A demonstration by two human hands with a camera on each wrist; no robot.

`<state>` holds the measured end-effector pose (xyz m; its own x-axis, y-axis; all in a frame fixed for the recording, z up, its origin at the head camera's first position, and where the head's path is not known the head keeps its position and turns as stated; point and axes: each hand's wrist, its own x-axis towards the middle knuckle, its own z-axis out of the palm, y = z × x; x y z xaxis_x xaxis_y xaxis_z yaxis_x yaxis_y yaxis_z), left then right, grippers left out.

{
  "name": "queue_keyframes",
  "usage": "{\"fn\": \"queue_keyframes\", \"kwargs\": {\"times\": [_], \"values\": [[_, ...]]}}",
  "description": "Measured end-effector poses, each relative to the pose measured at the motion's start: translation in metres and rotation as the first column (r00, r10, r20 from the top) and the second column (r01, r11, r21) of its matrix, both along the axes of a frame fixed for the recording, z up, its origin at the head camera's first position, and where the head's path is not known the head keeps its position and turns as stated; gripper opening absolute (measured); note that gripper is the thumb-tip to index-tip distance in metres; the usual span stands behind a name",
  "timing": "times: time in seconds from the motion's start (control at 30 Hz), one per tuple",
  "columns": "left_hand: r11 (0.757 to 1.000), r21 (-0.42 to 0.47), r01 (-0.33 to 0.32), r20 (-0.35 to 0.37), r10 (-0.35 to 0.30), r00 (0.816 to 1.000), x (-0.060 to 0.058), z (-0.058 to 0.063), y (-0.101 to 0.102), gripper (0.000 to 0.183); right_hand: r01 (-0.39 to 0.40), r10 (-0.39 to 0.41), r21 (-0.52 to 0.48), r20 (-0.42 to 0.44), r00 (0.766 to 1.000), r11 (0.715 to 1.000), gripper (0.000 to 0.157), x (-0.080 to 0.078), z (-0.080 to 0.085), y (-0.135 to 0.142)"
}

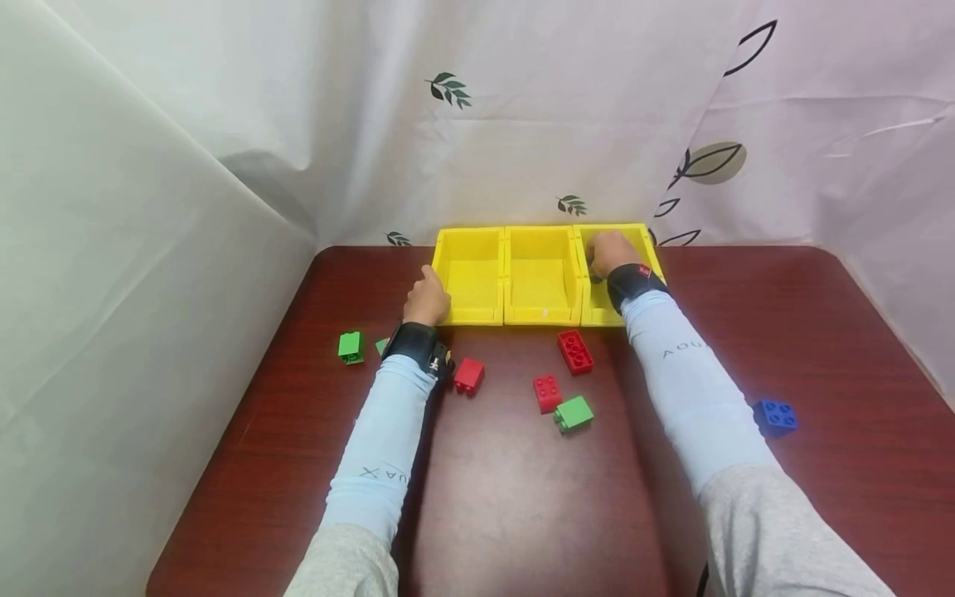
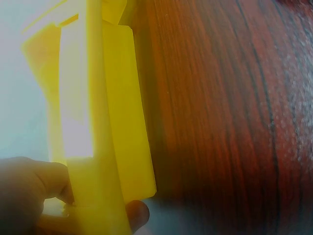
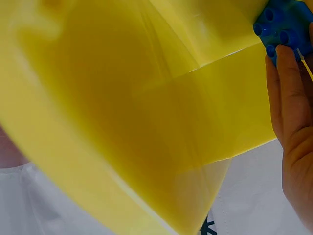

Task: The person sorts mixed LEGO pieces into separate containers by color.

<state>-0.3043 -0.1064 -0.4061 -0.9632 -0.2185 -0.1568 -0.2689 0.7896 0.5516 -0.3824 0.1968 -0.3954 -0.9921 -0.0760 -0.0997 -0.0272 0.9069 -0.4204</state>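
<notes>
Bumping the yellow plastic bins could dislodge the blue plastic brick my right hand pinches in the rightmost; my left hand pinches their left end

Yellow bins, dark-grained red-brown table
We see red bricks, green bricks and blue bricks; pale-blue sleeves with dark lettering; grey sleeves; black wristbands; and a white curtain printed with dark-green sprigs and black-outlined leaves.

Three adjoining yellow bins, studded blue brick held inside the rightmost
</notes>
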Motion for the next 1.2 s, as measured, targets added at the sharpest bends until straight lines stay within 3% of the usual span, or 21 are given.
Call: {"fn": "queue_keyframes", "kwargs": {"times": [0.5, 0.83, 1.03, 1.2], "values": [[0.999, 0.035, -0.002, -0.008, 0.002, 1.0, 0.007, 0.003, 0.0, 0.049, -0.03, 0.034, 0.084, -0.057, 0.998, 0.996, 0.02, 0.01, 0.004, -0.003], [1.0, 0.01, 0.012, -0.014, -0.012, 1.0, 0.006, 0.004, 0.004, 0.049, -0.018, 0.021, 0.073, -0.035, 0.999, 0.997, 0.041, 0.014, 0.004, 0.002], [1.0, -0.017, 0.024, -0.021, -0.025, 0.999, -0.001, 0.006, 0.004, 0.049, -0.043, 0.053, 0.114, -0.082, 0.995, 0.992, 0.046, 0.022, 0.028, 0.005], [1.0, -0.016, 0.026, -0.02, -0.026, 0.999, -0.003, 0.009, 0.001, 0.049, -0.036, 0.044, 0.124, -0.061, 0.997, 0.992, 0.047, 0.036, 0.053, 0.012]]}}
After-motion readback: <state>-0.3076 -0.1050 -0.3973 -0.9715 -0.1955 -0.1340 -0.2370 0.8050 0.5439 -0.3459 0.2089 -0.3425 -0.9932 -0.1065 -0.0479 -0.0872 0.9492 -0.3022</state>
